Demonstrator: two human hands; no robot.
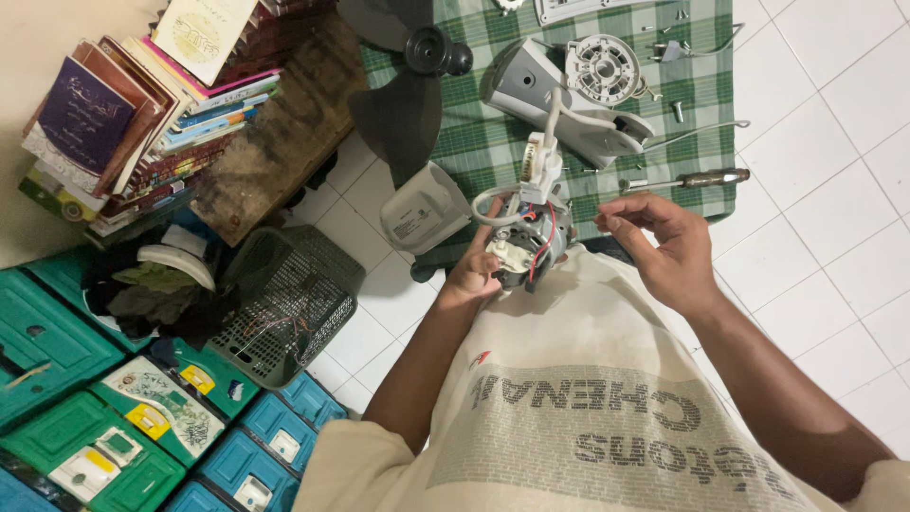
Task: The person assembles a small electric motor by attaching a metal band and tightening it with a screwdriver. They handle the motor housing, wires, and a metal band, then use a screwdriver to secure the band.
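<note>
Here, seen from the head camera, the left hand (474, 270) grips a fan motor (527, 242) with red and black wires, held above the person's lap at the near edge of the green checked cloth (493, 142). The right hand (664, 242) hovers just beside the motor, fingers curled and pinched; whether they hold anything cannot be told. A screwdriver (692, 178), grey fan housing (559, 95) and dark fan blade (408, 85) lie on the cloth.

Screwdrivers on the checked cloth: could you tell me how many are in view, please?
1: a screwdriver lies near the right edge of the checked cloth, just beyond the right hand. Others may be hidden under the fan parts.
</note>
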